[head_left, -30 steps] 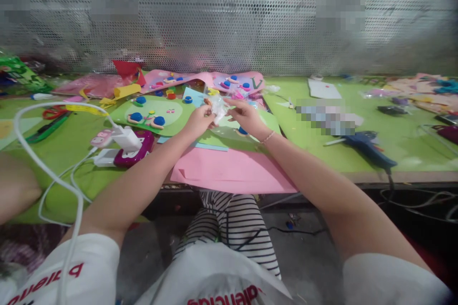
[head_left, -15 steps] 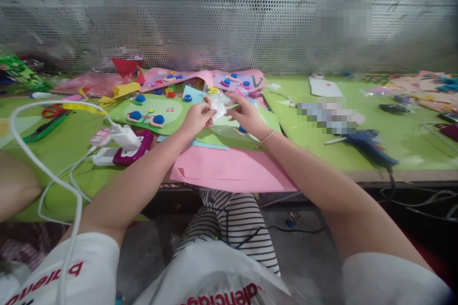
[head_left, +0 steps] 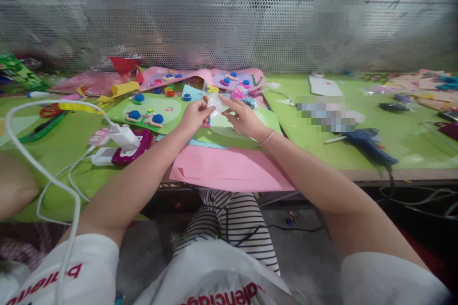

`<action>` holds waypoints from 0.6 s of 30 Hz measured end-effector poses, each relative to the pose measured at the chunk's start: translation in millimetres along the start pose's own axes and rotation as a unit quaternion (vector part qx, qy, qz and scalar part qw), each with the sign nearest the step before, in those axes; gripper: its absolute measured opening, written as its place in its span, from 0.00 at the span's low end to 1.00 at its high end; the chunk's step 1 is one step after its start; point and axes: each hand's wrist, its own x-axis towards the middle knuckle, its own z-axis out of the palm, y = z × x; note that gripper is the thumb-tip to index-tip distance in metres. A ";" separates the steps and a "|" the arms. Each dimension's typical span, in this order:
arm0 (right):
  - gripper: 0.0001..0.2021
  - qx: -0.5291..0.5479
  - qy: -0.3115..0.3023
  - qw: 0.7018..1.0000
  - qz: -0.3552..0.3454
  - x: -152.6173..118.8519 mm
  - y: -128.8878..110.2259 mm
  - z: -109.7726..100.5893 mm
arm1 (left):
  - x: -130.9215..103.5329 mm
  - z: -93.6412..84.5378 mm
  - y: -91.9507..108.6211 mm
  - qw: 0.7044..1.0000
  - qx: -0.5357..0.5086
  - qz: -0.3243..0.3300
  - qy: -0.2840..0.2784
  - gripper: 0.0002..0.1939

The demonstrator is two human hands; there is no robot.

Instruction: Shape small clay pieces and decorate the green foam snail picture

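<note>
Your left hand [head_left: 196,114] has thumb and fingers clamped on a small translucent packet [head_left: 214,103], held above the middle of a green decorated sheet [head_left: 175,121] on the worktop [head_left: 422,152]. Your right hand [head_left: 245,120] stands on the packet's other side, its fingers apart and the index fingertip reaching to the packet's margin; whether it touches cannot be told. Just below your left fingers a blue and pink piece [head_left: 206,123] lies on the green decorated sheet, whose left part bears blue-capped figures [head_left: 156,119]. Between that sheet and the front edge of the worktop lie a light blue sheet [head_left: 211,143], mostly covered, and a plain pink sheet [head_left: 229,167], which extends to the front edge before you. Along the rear edge, by the perforated metal screen [head_left: 214,19], lies a decorated pink sheet [head_left: 202,76] with similar figures. Toward the left edge, beside your left forearm, sits a magenta power strip [head_left: 145,139] with white plugs [head_left: 125,137]. On the right half a blue glue gun [head_left: 372,147] lies near the front edge and a white card [head_left: 325,86] near the rear edge.
</note>
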 end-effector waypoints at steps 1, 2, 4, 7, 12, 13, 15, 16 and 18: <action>0.28 -0.029 -0.009 0.999 -0.015 -0.4 -0.9 -1.0 | -0.7 0.4 0.8 1.000 -0.006 -0.001 0.000 0.13; 0.28 -0.055 -0.016 0.998 -0.026 -0.6 -1.8 -2.0 | -1.4 0.8 1.5 1.000 -0.010 -0.003 0.000 0.14; 0.28 -0.082 -0.020 0.996 -0.029 -0.7 -3.3 -3.4 | -2.3 2.2 2.3 1.000 -0.015 -0.011 -0.003 0.14; 0.27 -0.063 0.001 0.998 -0.012 -0.2 -3.8 -3.6 | -2.3 4.3 1.5 0.999 -0.026 -0.018 -0.012 0.14; 0.22 -0.023 0.017 1.000 -0.006 0.4 -3.1 -2.1 | -0.8 5.5 -1.9 0.999 -0.038 -0.020 -0.016 0.15; 0.20 -0.013 0.022 1.000 -0.001 0.6 -3.0 -1.7 | -0.8 5.5 -2.2 0.999 -0.037 -0.020 -0.017 0.14; 0.16 0.020 0.032 0.999 0.025 1.4 -2.7 -1.0 | -1.4 5.3 -2.1 0.999 -0.031 -0.020 -0.019 0.13; 0.15 0.042 0.039 0.997 0.045 2.0 -2.3 -0.8 | -1.9 5.2 -1.9 0.999 -0.024 -0.017 -0.021 0.12; 0.12 0.093 0.050 0.990 0.095 3.7 -1.1 -0.8 | -3.1 5.1 -1.5 0.999 -0.006 -0.005 -0.031 0.09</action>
